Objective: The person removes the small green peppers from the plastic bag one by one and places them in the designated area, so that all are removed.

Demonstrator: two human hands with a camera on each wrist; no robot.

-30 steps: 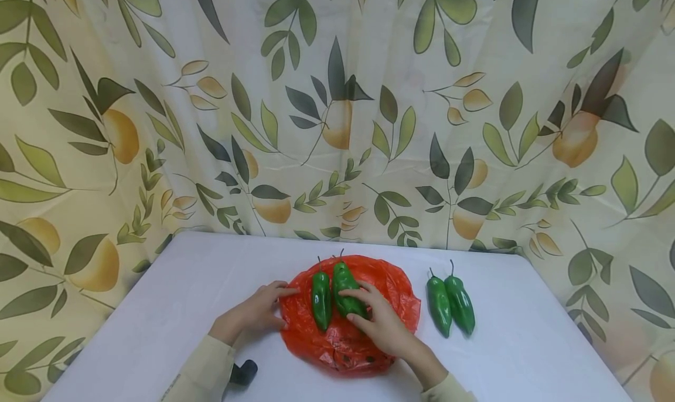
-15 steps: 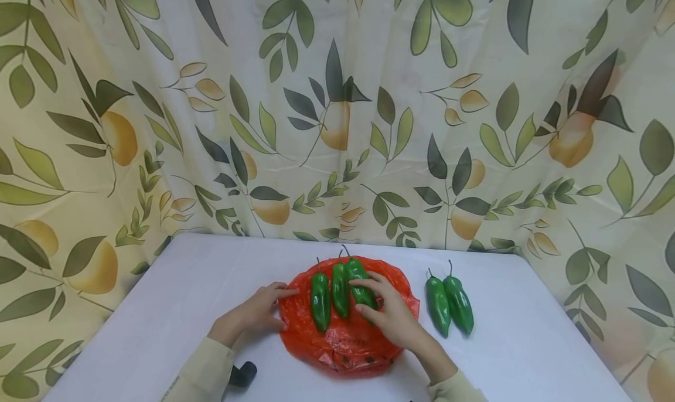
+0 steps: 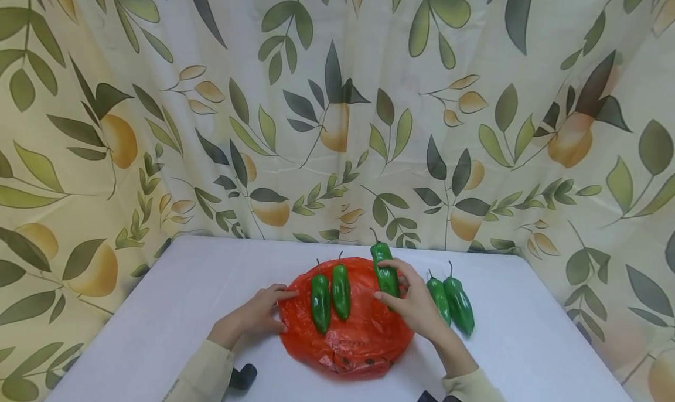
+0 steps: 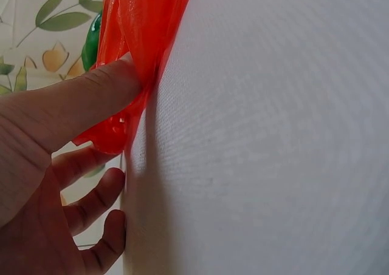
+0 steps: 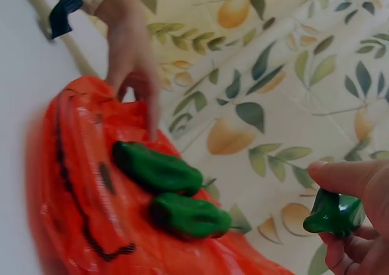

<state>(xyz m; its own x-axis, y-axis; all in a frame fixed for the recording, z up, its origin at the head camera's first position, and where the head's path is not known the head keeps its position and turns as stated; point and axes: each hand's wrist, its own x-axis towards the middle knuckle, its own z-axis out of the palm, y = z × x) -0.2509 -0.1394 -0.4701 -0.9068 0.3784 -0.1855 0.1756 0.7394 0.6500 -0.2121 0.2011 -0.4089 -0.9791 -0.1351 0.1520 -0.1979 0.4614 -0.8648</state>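
A red plastic bag [image 3: 358, 337] lies on the table with two green peppers [image 3: 320, 302] [image 3: 341, 290] side by side on top. My right hand [image 3: 416, 305] grips another green pepper [image 3: 385, 270] between thumb and fingers, over the bag's right part; the right wrist view shows this pepper [image 5: 334, 214] held off the bag [image 5: 91, 184]. At the bag's left edge, my left hand [image 3: 253, 314] touches the plastic with thumb and forefinger spread apart. In the left wrist view the thumb of that hand [image 4: 61, 147] rests against the red plastic [image 4: 152, 26], its other fingers loosely bent.
Two more green peppers [image 3: 439, 296] [image 3: 460, 305] lie on the white table [image 3: 532, 337] to the right of the bag, one partly behind my right hand. A patterned curtain [image 3: 337, 179] stands behind the table. Dark wrist devices show near both sleeves.
My right hand has taken hold of the rightmost of the bag's peppers and moved it right and up, away from the other two. The left hand stays at the bag's edge.
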